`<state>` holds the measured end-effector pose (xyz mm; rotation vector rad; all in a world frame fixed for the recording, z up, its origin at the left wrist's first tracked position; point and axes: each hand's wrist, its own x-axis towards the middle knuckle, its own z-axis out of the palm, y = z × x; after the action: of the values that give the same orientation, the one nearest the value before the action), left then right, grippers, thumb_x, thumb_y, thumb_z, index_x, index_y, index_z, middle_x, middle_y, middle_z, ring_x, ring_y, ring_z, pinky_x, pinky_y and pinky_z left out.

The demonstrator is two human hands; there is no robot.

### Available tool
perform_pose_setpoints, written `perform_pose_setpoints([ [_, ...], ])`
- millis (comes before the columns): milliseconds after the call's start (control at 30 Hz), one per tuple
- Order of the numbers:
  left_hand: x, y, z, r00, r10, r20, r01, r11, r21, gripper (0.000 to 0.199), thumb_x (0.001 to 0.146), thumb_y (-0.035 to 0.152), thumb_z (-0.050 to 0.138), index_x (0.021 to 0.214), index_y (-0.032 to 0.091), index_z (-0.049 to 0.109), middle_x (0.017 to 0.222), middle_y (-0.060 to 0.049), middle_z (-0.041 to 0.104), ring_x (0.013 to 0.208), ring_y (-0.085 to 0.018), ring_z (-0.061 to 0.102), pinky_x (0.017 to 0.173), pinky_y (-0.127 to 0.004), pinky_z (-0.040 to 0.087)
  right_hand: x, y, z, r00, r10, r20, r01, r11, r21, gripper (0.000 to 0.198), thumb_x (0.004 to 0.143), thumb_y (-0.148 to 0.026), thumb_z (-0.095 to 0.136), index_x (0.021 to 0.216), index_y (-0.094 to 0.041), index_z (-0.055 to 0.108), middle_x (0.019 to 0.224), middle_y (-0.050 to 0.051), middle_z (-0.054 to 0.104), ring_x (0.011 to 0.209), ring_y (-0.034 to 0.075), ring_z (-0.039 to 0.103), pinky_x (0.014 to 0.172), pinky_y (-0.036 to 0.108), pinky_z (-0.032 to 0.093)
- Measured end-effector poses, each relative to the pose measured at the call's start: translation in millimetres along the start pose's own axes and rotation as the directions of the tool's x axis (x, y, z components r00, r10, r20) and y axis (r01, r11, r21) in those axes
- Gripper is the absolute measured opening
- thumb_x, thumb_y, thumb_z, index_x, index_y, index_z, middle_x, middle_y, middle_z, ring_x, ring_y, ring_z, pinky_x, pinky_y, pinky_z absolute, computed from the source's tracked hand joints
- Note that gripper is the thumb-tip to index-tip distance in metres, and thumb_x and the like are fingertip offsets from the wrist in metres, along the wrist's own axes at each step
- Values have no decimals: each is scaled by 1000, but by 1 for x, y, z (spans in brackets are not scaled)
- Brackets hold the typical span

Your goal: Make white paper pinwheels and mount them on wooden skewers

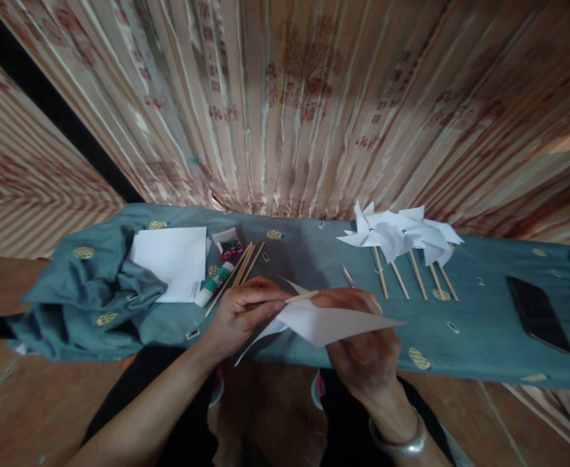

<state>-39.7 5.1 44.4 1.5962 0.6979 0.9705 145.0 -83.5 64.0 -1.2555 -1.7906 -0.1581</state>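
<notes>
Near the table's front edge, a white paper pinwheel (pixel 318 323) is held up between my two hands, its folded blades spread to both sides. My left hand (pixel 246 310) pinches a short visible length of wooden stick (pixel 302 297) at the pinwheel's middle. My right hand (pixel 365 344) is curled around the paper from the right, partly hidden by a blade. Several finished-looking pinwheels (pixel 394 235) on wooden sticks lie together behind my right hand. A pair of scissors (pixel 347 276), only partly visible, lies just beyond that hand.
A stack of white paper (pixel 170 259) lies at the left, beside bunched cloth (pixel 95 285). Near it are a small red box of pins (pixel 229 245), a glue stick (pixel 215 283) and several loose wooden sticks (pixel 246 263). A black phone (pixel 539 314) rests at the right. A curtain hangs behind.
</notes>
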Motion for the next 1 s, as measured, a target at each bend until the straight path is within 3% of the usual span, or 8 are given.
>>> perform_pose_setpoints([
  [400,1,-1,-2,998,64,1,-64,996,65,15,83,32,71,87,22,81,81,-7,74,75,-16,68,69,-23,55,0,-2,1,999,47,-21,-46,998,39,20,87,-10,59,101,-22,66,95,6,74,92,21,68,83,38,52],
  [567,1,-5,-5,992,128,16,-129,978,167,17,86,32,67,92,23,80,84,-7,74,76,-15,68,69,-23,54,1,3,5,973,226,39,-229,970,84,13,87,-14,59,89,-23,68,89,4,74,84,19,69,75,33,53],
  [767,-1,-10,-2,986,167,-2,-160,950,268,16,87,27,66,92,22,80,84,-6,74,75,-15,68,68,-23,54,2,9,13,852,509,120,-522,809,271,8,82,-22,65,83,-22,73,78,0,71,71,15,64,66,26,51],
  [1000,-6,-9,2,974,222,-51,-191,917,351,17,86,23,64,93,22,80,88,-6,75,80,-16,69,75,-25,55,5,10,16,661,726,188,-729,563,389,21,70,-38,73,80,-20,75,64,-1,68,53,13,53,49,24,43],
])
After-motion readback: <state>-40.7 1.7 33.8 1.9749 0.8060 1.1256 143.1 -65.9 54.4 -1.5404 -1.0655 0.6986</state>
